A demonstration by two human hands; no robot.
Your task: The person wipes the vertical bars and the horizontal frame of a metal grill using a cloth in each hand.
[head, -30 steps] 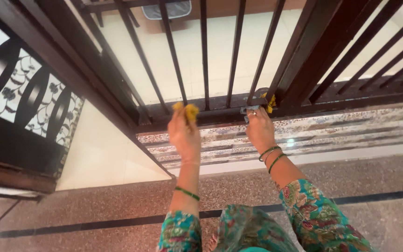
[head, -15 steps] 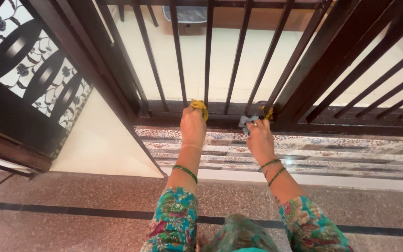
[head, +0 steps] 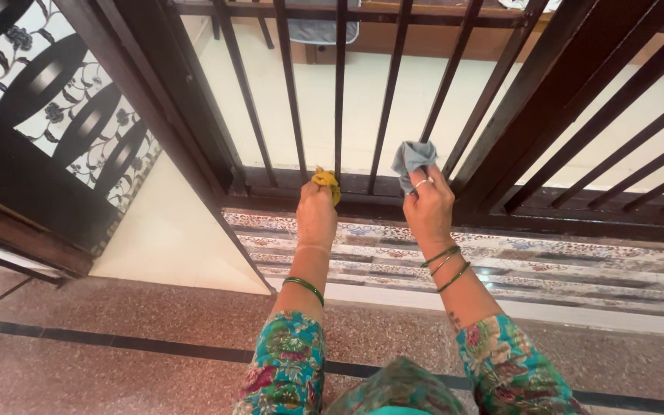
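Observation:
My left hand (head: 317,215) grips a small yellow cloth (head: 327,181) pressed against the bottom rail (head: 363,186) of a dark metal gate. A crumpled grey-blue cloth (head: 411,160) is held in my right hand (head: 429,206), lifted just above that rail beside a vertical bar (head: 434,107). Both wrists carry green bangles, and flowered teal sleeves cover my forearms.
The gate's dark vertical bars (head: 338,84) stand in front of a pale tiled floor. An open gate leaf with a floral panel (head: 55,115) leans at the left. A patterned marble threshold (head: 547,261) runs under the rail, with speckled reddish flooring (head: 117,338) nearer me.
My right hand has lifted the grey-blue cloth from the bottom rail up along a bar. The left hand has stayed on the rail with the yellow cloth.

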